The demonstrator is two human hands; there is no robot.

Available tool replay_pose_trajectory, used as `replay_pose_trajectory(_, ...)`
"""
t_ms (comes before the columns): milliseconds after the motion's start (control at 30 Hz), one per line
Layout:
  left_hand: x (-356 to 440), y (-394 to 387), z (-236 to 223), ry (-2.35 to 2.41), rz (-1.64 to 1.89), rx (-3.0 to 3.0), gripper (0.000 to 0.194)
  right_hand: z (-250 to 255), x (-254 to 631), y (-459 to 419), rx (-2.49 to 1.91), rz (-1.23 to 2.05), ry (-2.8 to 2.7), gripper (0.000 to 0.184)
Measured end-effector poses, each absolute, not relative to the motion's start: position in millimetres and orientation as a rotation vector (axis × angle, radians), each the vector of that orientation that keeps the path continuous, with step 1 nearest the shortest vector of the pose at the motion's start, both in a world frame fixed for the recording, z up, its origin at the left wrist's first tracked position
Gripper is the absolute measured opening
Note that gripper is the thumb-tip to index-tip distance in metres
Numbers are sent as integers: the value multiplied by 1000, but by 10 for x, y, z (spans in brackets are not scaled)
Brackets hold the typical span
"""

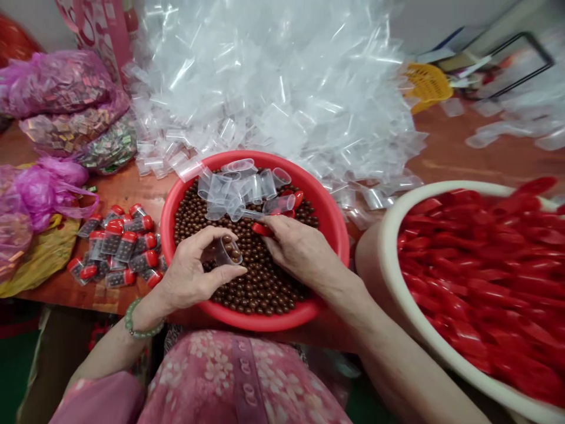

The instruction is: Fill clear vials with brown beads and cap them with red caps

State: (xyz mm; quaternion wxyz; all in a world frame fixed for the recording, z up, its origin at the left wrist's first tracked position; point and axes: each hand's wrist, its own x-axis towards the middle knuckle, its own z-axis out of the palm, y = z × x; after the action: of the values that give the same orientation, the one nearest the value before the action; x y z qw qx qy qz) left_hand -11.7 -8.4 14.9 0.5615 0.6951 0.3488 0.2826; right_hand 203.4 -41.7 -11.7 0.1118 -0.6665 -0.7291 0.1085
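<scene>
My left hand (194, 271) is wrapped around a small clear plastic tube (223, 254), tilted, with brown balls (232, 250) inside its mouth. Pinched in the fingers of my right hand (300, 250) is a red plastic cap (262, 229), partly hidden by the fingers. Both hands are over a red basin (273, 322) holding many loose brown chocolate-like balls (260, 297). Clear tubes (229, 191) lie on the balls at the basin's far side, near another red piece (299, 198).
Filled tubes with red caps (126, 244) lie left of the basin. A big heap of clear tubes (273, 76) rises behind it. At right stands a cream tub (388, 253) of red plastic pieces (481, 271). Pink bags (66, 88) and a yellow basket (428, 85) sit farther back.
</scene>
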Motion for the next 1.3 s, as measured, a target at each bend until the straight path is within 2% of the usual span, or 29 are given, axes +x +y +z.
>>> replay_pose_trajectory(100, -131, -43, 155, 834, 589, 1684, 32, -84, 2066, -501, -1745, 448, -1918, 18)
replay_pose_trajectory(300, -142, -30, 150, 776, 482, 1630, 29, 103, 1942, -599, -1251, 1245, -1120, 11)
replay_pose_trajectory(400, -136, -51, 144, 742, 482, 1555, 29, 106, 1832, -587, -1058, 1414, -1022, 12)
replay_pose_trajectory(533, -134, -62, 103, 717, 489, 1463, 30, 117, 1776, -565, -1117, 1361, -1119, 12)
replay_pose_trajectory(733, -157, -63, 63, 706, 505, 1533, 25, 262, 1760, -510, -1178, 1352, -1391, 26)
replay_pose_trajectory(867, -163, -47, 47, 663, 487, 1571, 24, 300, 1757, -448, -1196, 1330, -1533, 24)
replay_pose_trajectory(967, -157, -29, 31, 645, 477, 1580, 23, 296, 1757, -418, -1211, 1345, -1555, 21)
replay_pose_trajectory(1133, -143, -19, 31, 661, 458, 1577, 21, 249, 1742, -452, -1252, 1379, -1498, 31)
replay_pose_trajectory(1300, -122, -1, 55, 686, 472, 1420, 23, 236, 1821, -520, -1360, 1326, -1510, 33)
